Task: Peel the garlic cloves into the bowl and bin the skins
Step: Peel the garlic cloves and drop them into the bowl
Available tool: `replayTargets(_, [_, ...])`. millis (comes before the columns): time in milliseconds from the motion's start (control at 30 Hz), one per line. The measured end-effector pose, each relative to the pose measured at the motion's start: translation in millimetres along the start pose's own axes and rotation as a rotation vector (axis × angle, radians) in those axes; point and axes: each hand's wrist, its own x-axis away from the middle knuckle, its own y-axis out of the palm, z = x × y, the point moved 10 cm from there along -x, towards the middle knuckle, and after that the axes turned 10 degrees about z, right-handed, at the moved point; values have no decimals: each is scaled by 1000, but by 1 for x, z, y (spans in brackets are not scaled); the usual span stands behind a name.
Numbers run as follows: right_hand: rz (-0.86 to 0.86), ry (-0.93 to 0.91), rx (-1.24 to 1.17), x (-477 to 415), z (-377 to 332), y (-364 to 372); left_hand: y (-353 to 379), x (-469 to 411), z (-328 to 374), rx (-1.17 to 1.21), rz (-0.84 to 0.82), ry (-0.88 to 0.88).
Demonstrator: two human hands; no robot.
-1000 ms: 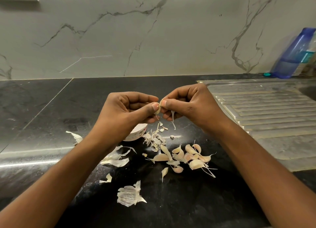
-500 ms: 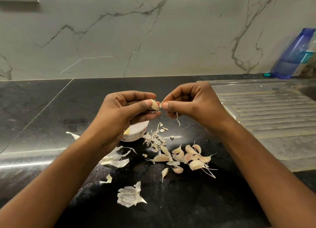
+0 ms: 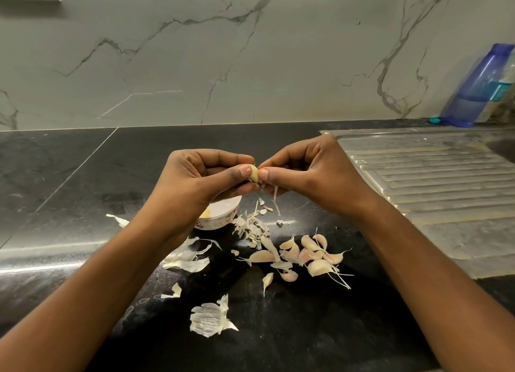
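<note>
Black stone tabletop [image 3: 83,176] carries all items. The left hand [image 3: 195,185] and right hand [image 3: 312,176] both pinch one garlic clove [image 3: 254,173] between thumb and fingers, raised above the tabletop. The left hand partly hides the white bowl [image 3: 220,218]. Unpeeled cloves [image 3: 309,254] lie nearer the person, with loose skins [image 3: 211,316] scattered around. A ribbed steel drainboard [image 3: 434,185] lies at right, with a blue bottle [image 3: 479,87] behind it.

Blue bottle [image 3: 478,87] beside steel drainboard [image 3: 434,187]
</note>
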Motion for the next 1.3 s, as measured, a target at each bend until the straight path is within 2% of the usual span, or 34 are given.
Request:
replayTargets(300, [-67, 22, -2, 1, 3, 4, -1, 1, 2, -54, 0, 18])
replayTargets(633, [0, -32, -13, 0, 0, 2, 3, 3, 3, 26, -20, -10])
replayTargets(800, [42, -66, 2, -1, -2, 3, 3, 1, -2, 103, -15, -84])
replayTargets(1033, [38, -139, 62, 0, -9, 4, -2, 2, 3, -47, 36, -9])
replayTargets(1300, [50, -104, 26, -2, -5, 2, -5, 0, 1, -6, 51, -21])
